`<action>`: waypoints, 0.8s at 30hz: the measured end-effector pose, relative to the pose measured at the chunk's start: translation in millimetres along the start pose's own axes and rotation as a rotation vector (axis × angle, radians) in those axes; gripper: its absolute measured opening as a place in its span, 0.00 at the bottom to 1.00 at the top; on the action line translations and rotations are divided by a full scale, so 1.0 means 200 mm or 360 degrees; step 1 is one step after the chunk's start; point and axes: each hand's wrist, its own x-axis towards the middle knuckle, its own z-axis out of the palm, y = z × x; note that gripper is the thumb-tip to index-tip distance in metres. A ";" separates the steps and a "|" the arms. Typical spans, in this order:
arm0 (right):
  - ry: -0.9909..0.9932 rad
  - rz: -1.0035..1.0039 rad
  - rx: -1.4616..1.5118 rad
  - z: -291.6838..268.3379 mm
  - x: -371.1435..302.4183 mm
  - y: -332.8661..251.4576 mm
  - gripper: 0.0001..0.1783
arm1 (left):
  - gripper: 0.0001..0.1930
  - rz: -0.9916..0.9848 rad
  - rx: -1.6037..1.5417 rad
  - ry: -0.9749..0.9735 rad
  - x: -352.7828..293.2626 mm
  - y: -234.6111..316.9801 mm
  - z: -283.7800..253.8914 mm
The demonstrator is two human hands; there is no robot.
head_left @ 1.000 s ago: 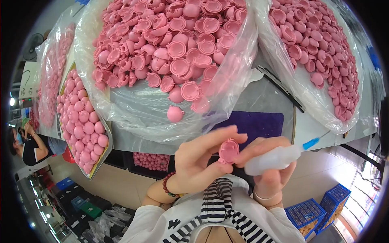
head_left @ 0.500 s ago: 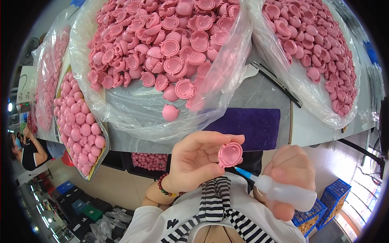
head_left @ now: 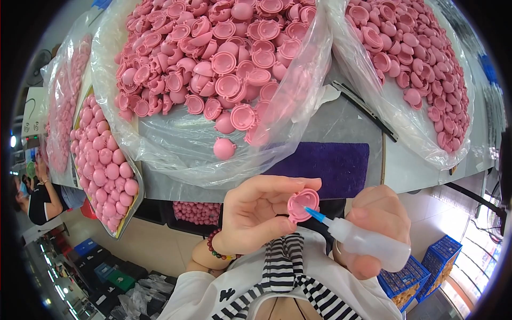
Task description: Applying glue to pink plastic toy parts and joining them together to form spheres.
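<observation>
My left hand [head_left: 256, 210] pinches a pink half shell [head_left: 298, 200] by its edges between thumb and fingers, hollow side showing. In my right hand [head_left: 380, 221] is a translucent white squeeze bottle [head_left: 373, 246], lying tilted with its narrow blue tip [head_left: 316, 214] pointing left. The tip reaches over the rim of the half shell, into its hollow as seen from here. Whether any liquid comes out is too small to see. Beyond my hands, a large pile of pink half shells [head_left: 226, 85] lies in a clear plastic bag [head_left: 186, 170] on the grey table.
A purple cloth [head_left: 333, 168] lies by the table's front edge. Another bag of pink half shells [head_left: 410, 69] is at the right, with a black strip [head_left: 365, 109] beside it. Closed pink balls [head_left: 104, 165] fill a tray at left. Blue crates [head_left: 440, 261] stand lower right; a person [head_left: 42, 200] is far left.
The bottle has moved left and up, bringing its blue tip from beside the half shell's lower edge to over its hollow. My left hand has barely moved.
</observation>
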 end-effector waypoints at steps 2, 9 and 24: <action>0.0040 -0.0032 -0.0025 0.01 0.00 0.01 0.32 | 0.24 0.0021 0.0024 0.0003 0.00 0.00 -0.01; 0.0117 0.0028 -0.0046 0.01 -0.01 0.01 0.35 | 0.23 0.0064 0.0006 -0.0094 0.01 0.01 -0.02; 0.0240 0.0562 -0.0370 -0.07 0.04 0.12 0.19 | 0.18 0.0812 0.1294 0.0045 0.04 0.02 -0.02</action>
